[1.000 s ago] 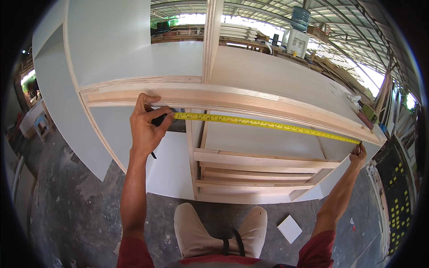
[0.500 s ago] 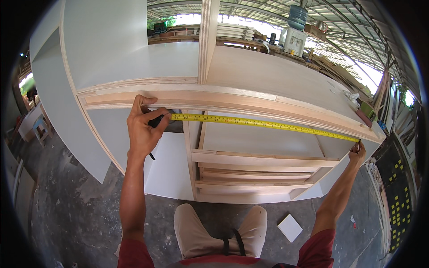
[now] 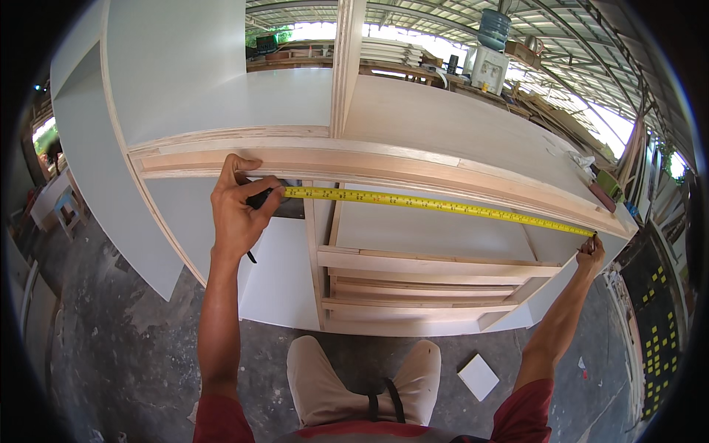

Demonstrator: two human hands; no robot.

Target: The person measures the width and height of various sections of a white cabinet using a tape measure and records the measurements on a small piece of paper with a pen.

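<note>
A yellow tape measure [image 3: 436, 201] is stretched across the front of a wooden cabinet [image 3: 413, 163], just below its upper front rail. My left hand [image 3: 241, 203] is closed around the dark case of the tape, its fingers up against the rail; most of the case is hidden by the hand. At the far right end of the blade, my right hand [image 3: 589, 255] pinches the tape's tip by the cabinet's right side. Below the blade, light wooden drawer fronts [image 3: 436, 266] sit in the cabinet's right bay. A white panel [image 3: 277, 273] shows in the left bay.
Tall pale panels [image 3: 173, 66] rise at the left. A water dispenser [image 3: 489, 68] stands on a cluttered bench behind. On the concrete floor [image 3: 148, 369] lies a white square piece [image 3: 478, 376]. A dark panel with yellow squares [image 3: 653, 325] leans at the right.
Both hands and the stretched tape stay almost where they were. Only a very slight shift of the whole view shows.
</note>
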